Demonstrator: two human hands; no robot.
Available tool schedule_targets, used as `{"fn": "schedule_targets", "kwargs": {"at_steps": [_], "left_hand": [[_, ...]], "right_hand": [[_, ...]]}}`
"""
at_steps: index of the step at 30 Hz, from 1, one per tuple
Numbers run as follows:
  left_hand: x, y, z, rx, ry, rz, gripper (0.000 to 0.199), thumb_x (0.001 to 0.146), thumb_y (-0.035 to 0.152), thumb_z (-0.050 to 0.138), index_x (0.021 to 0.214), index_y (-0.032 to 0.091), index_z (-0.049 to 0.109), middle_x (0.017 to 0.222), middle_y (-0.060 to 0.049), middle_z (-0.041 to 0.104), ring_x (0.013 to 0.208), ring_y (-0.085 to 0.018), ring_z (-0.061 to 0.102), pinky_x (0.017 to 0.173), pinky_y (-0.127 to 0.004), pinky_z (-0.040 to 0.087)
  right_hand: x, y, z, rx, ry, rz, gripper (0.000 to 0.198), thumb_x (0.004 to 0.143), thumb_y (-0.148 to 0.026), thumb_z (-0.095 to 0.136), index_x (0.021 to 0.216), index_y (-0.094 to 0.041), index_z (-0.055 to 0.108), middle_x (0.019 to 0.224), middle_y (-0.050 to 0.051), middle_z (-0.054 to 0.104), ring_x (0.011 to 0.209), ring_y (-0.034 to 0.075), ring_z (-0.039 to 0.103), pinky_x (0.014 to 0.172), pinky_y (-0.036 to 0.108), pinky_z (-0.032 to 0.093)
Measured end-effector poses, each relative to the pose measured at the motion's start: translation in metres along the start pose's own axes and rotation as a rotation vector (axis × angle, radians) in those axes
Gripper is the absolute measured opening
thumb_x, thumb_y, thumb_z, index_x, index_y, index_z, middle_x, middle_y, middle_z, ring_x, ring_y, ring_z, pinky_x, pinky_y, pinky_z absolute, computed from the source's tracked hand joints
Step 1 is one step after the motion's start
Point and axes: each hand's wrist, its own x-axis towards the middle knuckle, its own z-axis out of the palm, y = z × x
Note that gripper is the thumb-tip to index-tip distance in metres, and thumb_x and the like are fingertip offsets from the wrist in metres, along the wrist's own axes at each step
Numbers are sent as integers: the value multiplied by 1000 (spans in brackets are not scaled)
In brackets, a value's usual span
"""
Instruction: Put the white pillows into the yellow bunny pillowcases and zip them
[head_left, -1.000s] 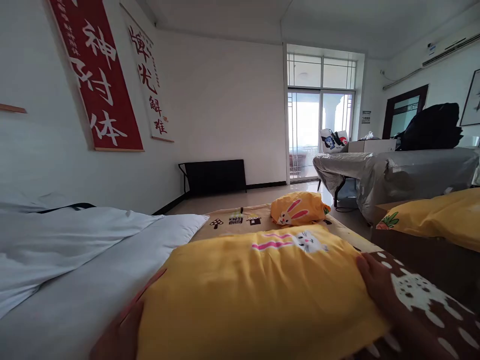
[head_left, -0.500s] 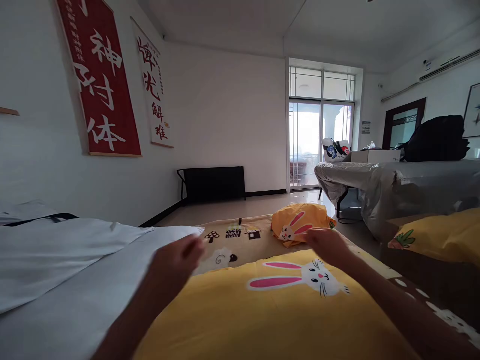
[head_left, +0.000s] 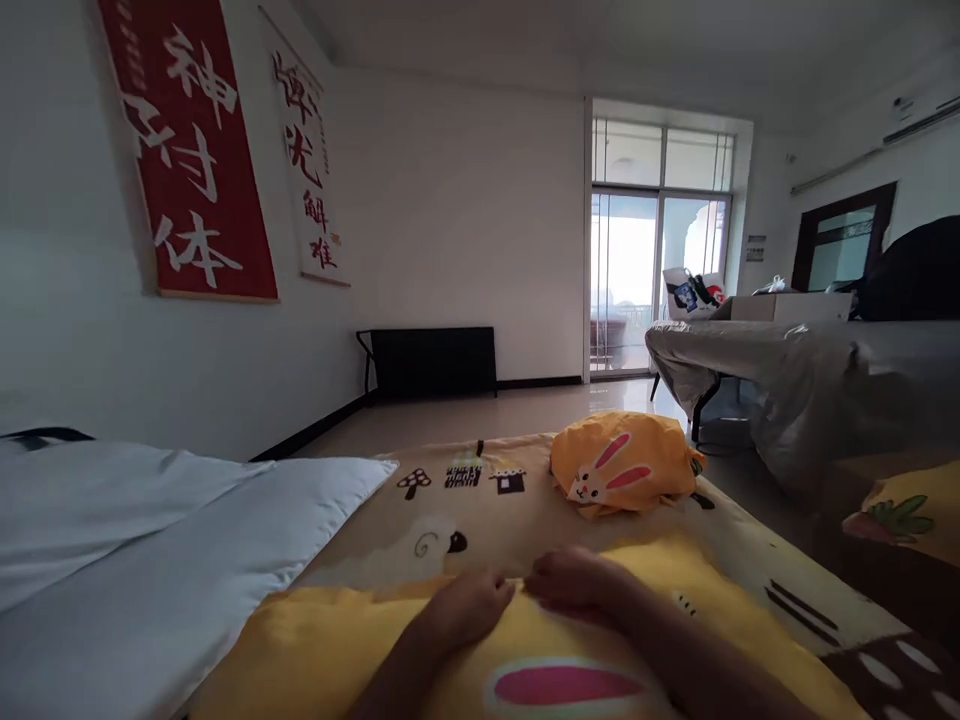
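Observation:
A yellow pillowcase with a rabbit print spreads across the near part of the bed; I cannot tell whether it is filled. My left hand is closed on its far edge, fingers curled under and partly hidden. Close beside it, my right hand grips the same edge, its fingers bent down into the fabric. The pink rabbit ear shows below my wrists. Beyond the hands lies a bunched orange-yellow cloth bundle with another rabbit print.
A beige patterned sheet covers the bed. White pillow-like bedding lies at the left. On the right stand a plastic-covered table and more yellow cloth. A black folded frame leans by the far wall.
My hands have come together and down from wide apart, and are now closed on the pillowcase's far edge. That edge has moved nearer, baring more sheet. The view has shifted slightly.

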Motion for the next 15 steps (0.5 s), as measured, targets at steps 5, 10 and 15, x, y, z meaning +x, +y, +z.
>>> {"fn": "schedule_targets", "kwargs": {"at_steps": [5,10,15], "left_hand": [[-1,-31,-26,-60,-109,-113,56,85,56,27,85,20,70,97,-9,71,91,-25,64,78,-31,44],[-10,-63,-34,-115,-158,-257,63,81,65,30,79,16,69,94,-10,71,91,-27,63,78,-31,42],[-34,-115,-40,-157,-110,-341,58,75,69,35,60,18,57,72,-6,65,75,-26,61,69,-31,40]], "right_hand": [[-16,43,-4,200,9,89,51,93,-43,28,92,-14,71,96,14,70,87,23,65,75,32,44],[-43,75,-2,398,61,219,54,89,-54,33,74,-17,69,80,8,69,74,19,60,71,30,43],[-90,122,15,519,71,456,58,85,-62,34,64,-18,65,68,5,65,65,17,57,62,29,43]]}}
